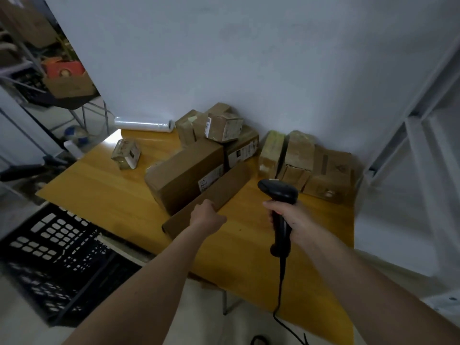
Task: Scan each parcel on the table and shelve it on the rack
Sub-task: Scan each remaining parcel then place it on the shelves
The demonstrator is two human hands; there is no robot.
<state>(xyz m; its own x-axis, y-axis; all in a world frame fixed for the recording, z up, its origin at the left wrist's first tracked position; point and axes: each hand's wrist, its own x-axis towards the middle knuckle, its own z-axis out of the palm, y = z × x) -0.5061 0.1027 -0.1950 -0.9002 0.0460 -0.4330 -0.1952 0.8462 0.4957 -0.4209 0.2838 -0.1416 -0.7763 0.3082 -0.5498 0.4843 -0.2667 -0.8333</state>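
Fingers [216,209] gripping long parcel [211,197], scanner [280,207] raised

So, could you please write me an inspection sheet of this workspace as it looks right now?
Surface: wooden table, bare at its left and near parts.
Job's things: long flat parcel beside large box; more parcels stacked by the wall; one small parcel apart at the left.
Clutter: roll of stretch film at the table's far edge.
Grippers: left hand grips the long flat parcel; right hand holds the scanner.
Cables: scanner cable hangs off the near edge.
Surroundings: black crate at lower left; white rack on the right.
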